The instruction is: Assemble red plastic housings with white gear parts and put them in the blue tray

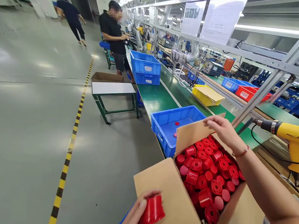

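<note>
My left hand (132, 216) is closed around a red plastic cap (153, 212), held in front of the near flap of a cardboard box (174, 197). The cap is cup-shaped, with a wider rim at one end. My right hand (224, 132) reaches across the box, its fingers closed over the top edge of the far flap (194, 133). Many similar red caps (207, 169) fill the open box, lying at mixed angles. Beyond that flap stands a blue plastic bin (160, 131) with a few small red pieces on its floor.
A yellow heat gun (295, 137) hangs at the right, its cord trailing. Stacked blue bins (145, 68) and a yellow bin (206, 96) sit along the green bench (153, 97). Left of it are a small white-topped table (113, 88) and two people. A metal frame post (265, 92) rises nearby.
</note>
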Tool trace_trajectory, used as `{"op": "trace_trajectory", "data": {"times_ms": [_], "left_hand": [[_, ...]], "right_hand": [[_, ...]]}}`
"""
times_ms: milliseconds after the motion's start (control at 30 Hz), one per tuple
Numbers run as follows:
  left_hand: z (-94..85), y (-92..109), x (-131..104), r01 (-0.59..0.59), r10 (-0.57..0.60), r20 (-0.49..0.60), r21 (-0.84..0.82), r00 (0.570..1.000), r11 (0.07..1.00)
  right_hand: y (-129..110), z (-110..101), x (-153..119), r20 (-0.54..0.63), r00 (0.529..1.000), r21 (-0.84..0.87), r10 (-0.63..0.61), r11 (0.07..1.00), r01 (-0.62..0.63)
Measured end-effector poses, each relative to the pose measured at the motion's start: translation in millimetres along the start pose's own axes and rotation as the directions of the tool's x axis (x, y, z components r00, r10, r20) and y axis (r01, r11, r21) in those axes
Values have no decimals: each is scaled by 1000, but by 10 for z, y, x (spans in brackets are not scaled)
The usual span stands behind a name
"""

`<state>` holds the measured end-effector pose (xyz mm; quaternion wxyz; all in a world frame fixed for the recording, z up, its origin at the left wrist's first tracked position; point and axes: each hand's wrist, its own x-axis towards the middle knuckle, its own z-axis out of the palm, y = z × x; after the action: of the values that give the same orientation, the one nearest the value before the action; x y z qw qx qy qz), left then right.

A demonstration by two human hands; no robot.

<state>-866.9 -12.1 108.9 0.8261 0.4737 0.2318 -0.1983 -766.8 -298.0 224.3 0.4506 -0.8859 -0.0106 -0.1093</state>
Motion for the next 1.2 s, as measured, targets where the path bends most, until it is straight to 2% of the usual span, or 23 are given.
{"op": "trace_trajectory", "data": {"times_ms": [67,100,167,233,333,400,467,533,667,767,833,933,967,1000,1100,1167,1200], "left_hand": [[237,4,68,107,-97,59,-195,994,975],[354,-15,93,153,-135,85,-267,987,951],[580,-92,106,206,-168,139,-346,976,915],[777,-214,57,219,-159,199,-335,967,916],[973,-467,-94,196,-137,326,-154,935,968],[1047,-668,-199,116,-111,418,13,902,993],[1113,-886,-296,-24,-52,508,141,860,990],[1193,-1109,-400,-204,17,621,230,784,952],[1371,-1501,-618,-550,94,811,302,578,779],[1450,-1705,-688,-692,92,864,329,496,643],[1464,-1810,-680,-800,49,903,352,427,485],[1447,-1955,-674,-951,-6,968,246,249,185],[1438,-1999,-685,-974,-25,980,198,196,115],[1429,-2036,-702,-984,-43,986,163,160,73],[1400,-2088,-756,-991,-147,983,120,110,60],[1367,-2069,-774,-993,-253,965,86,63,79],[1346,-2051,-776,-995,-294,955,60,35,76]], "right_hand": [[-106,36,-493,217,976,43,-11,999,1],[-137,69,-727,331,943,59,-22,998,3],[-155,157,-1147,439,898,49,-18,999,-4],[-114,256,-1486,398,917,-38,4,999,12],[34,354,-1868,207,977,-114,49,993,-25],[156,348,-2095,57,994,-71,88,994,-84],[267,291,-2347,-76,993,5,91,996,-91],[357,208,-2635,-155,985,115,79,991,-61],[508,42,-3217,-232,956,393,177,917,-75],[642,-101,-3546,-229,943,386,242,912,-141],[729,-206,-3695,-238,930,334,280,923,-192],[814,-319,-3832,-226,895,292,385,903,-315],[830,-335,-3864,-198,883,266,426,890,-370],[844,-339,-3893,-166,874,233,457,879,-415],[902,-295,-3986,-122,861,230,494,858,-460],[963,-230,-4053,-115,857,345,503,829,-440],[996,-191,-4087,-98,851,446,517,787,-427]]}}
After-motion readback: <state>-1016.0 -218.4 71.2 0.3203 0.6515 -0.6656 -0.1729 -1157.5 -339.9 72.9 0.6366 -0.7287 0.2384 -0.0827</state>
